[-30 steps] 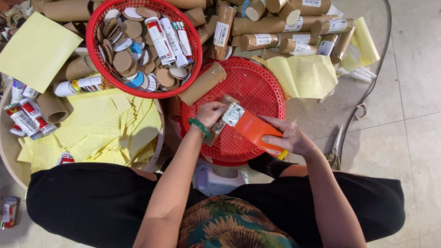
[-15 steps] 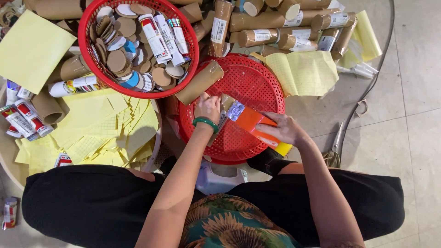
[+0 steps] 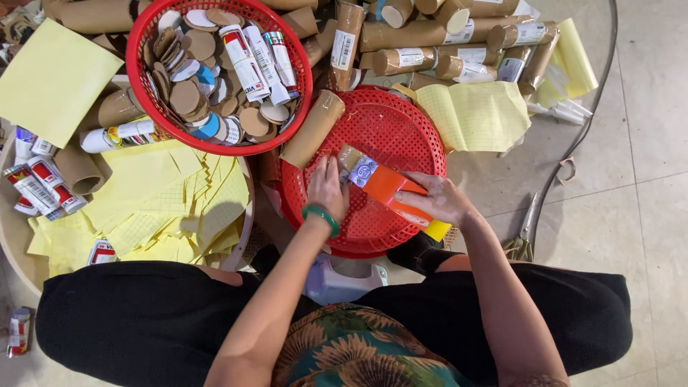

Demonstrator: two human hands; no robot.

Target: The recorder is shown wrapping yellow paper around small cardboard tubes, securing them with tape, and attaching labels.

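My right hand (image 3: 438, 201) grips an orange tube (image 3: 390, 188) with a yellow end, lying slantwise over an upturned red plastic basket (image 3: 387, 129). My left hand (image 3: 328, 188), with a green bangle on the wrist, holds the tube's upper end, where a silver-blue label (image 3: 362, 172) and a brown cardboard tip show. A bare brown cardboard tube (image 3: 312, 129) lies on the basket's left edge, just above my left hand.
A red round basket (image 3: 136, 79) at the upper left holds cardboard discs and red-and-white tubes. Many cardboard tubes (image 3: 423, 34) pile along the top. Yellow paper sheets (image 3: 161, 208) lie on a tray at the left, another sheet (image 3: 476, 115) at the right. Scissors (image 3: 523, 236) rest on the tiled floor.
The view has shifted slightly. My left hand has slid along the tube's upper end, and the tube lies lower on the upturned basket, still held by both hands.
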